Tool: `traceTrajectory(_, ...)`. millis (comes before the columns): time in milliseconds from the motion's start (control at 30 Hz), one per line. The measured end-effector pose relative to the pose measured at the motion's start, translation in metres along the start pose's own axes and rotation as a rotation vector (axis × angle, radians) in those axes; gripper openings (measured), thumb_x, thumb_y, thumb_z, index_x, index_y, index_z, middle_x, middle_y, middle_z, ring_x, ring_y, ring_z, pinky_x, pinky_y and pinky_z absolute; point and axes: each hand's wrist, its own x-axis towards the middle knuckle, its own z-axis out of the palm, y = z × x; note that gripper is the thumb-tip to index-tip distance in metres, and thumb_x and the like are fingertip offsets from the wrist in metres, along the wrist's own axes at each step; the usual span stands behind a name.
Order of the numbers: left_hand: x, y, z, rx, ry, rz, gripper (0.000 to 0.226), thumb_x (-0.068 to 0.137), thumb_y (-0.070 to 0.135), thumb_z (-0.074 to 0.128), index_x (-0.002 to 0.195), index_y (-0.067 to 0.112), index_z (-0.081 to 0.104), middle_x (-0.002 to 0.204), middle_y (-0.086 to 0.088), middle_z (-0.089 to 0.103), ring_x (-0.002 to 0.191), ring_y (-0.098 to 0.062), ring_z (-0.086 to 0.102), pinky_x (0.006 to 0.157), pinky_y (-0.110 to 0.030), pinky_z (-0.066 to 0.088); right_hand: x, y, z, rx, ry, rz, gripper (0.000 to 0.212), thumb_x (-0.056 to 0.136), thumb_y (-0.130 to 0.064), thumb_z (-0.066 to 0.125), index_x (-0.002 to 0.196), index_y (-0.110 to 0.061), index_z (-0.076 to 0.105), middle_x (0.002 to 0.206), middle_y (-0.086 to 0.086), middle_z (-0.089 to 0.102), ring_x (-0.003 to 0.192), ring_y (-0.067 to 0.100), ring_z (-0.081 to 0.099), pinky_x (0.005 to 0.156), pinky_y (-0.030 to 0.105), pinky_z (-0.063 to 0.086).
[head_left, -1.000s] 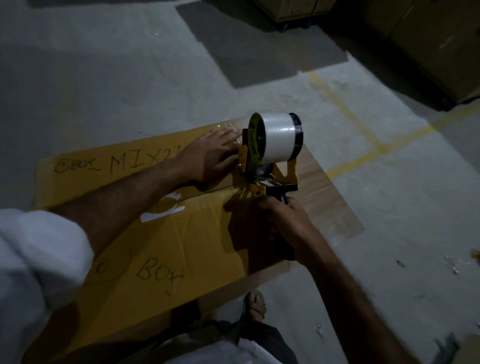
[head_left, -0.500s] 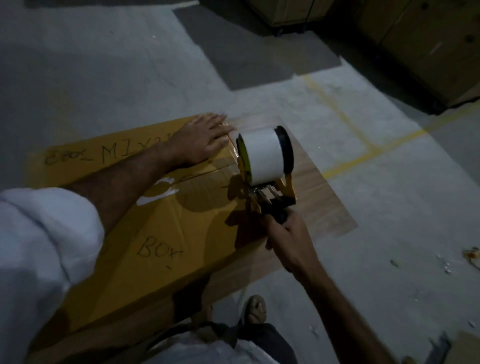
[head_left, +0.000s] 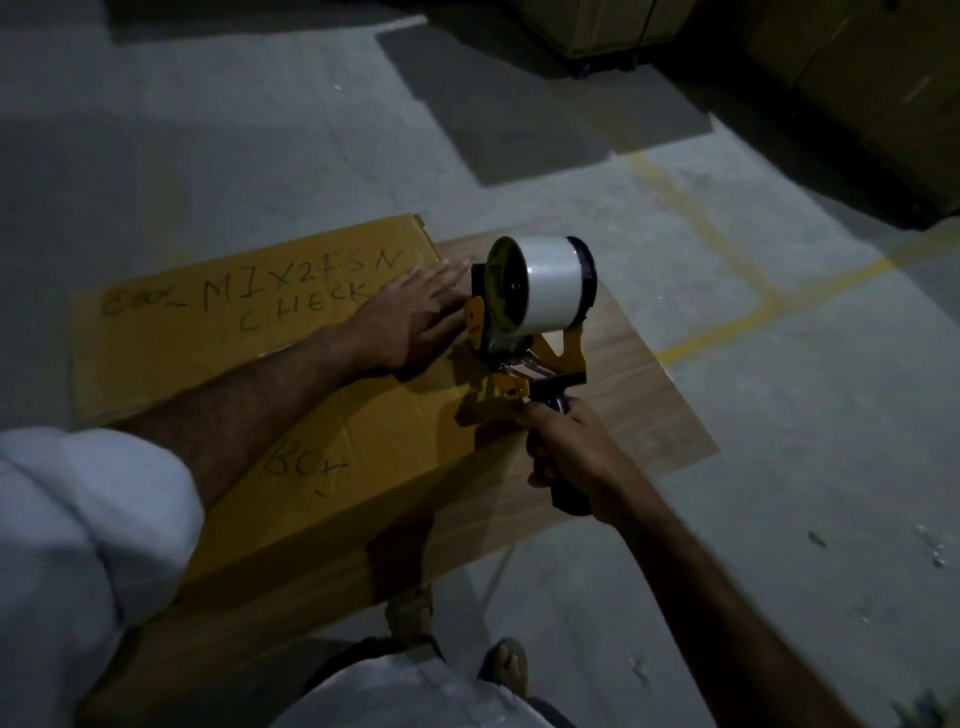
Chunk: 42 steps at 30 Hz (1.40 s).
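A yellow cardboard box (head_left: 218, 358) with handwritten black lettering lies flat-topped in front of me, its right end over a brown board (head_left: 644, 410). My left hand (head_left: 415, 319) presses flat on the box top near the right end, fingers straight. My right hand (head_left: 574, 457) grips the black handle of a yellow tape dispenser (head_left: 524, 332). The dispenser carries a roll of clear tape (head_left: 553, 283) and its front end sits at the box's right edge, right beside my left fingertips.
Grey concrete floor (head_left: 260, 156) surrounds the box, with yellow painted lines (head_left: 727, 249) to the right. Stacked cartons (head_left: 883, 93) stand in the dark at the upper right. My sandalled feet (head_left: 509, 665) show below the box's near side.
The dispenser has stayed at the box's right end while tilting slightly. My left hand slid a little along the top beside it, and my head shifted so more lettering shows.
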Motion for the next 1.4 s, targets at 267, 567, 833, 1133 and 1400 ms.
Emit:
traceTrajectory(267,0.000,0.002,0.000,0.033,-0.034,-0.053,0.054,0.109,0.056,0.010,0.160,0.040,0.006,0.173,0.004,0.001,0.159,-0.014,-0.001,0.127,-0.041,0.000,-0.011,0.017,-0.022,0.121,-0.066,0.074,0.026,0.103,-0.022,0.053,0.078,-0.022,0.046,0.056,-0.007,0.038,0.047,0.012,0.031,0.047,0.026,0.032)
traceTrajectory(567,-0.035,0.040,0.010,-0.049,-0.046,-0.006,0.059,0.110,0.053,0.023,0.165,0.037,0.007,0.173,0.008,-0.003,0.159,-0.012,-0.007,0.130,-0.044,0.001,-0.028,0.039,-0.024,0.188,-0.085,0.050,0.021,0.103,-0.023,0.056,0.084,-0.019,0.048,0.061,-0.005,0.041,0.052,0.013,0.036,0.051,0.027,0.036)
traceTrajectory(833,-0.063,0.067,0.017,0.093,-0.017,0.149,0.124,0.078,0.091,0.054,0.160,0.033,-0.017,0.169,0.004,-0.014,0.151,0.000,-0.029,0.121,-0.022,-0.022,-0.030,0.040,-0.016,0.132,-0.035,0.004,0.019,0.102,-0.017,0.056,0.083,-0.018,0.054,0.063,-0.002,0.046,0.055,0.014,0.041,0.054,0.027,0.037)
traceTrajectory(1133,-0.065,0.077,0.015,0.037,-0.075,0.092,0.096,0.091,0.069,0.048,0.165,0.035,-0.001,0.172,0.010,-0.016,0.156,-0.009,-0.020,0.124,-0.041,-0.008,-0.054,0.064,-0.015,0.195,0.020,-0.009,0.027,0.101,-0.009,0.054,0.077,-0.019,0.045,0.055,-0.007,0.038,0.045,0.010,0.030,0.043,0.023,0.028)
traceTrajectory(1400,-0.057,0.088,0.012,0.013,-0.120,0.091,0.071,0.102,0.040,0.046,0.165,0.031,0.014,0.173,0.004,-0.002,0.160,-0.022,-0.005,0.129,-0.046,-0.001,-0.072,0.083,-0.034,0.218,0.022,0.022,0.033,0.100,-0.006,0.053,0.078,-0.021,0.035,0.059,-0.002,0.028,0.050,0.015,0.022,0.049,0.032,0.021)
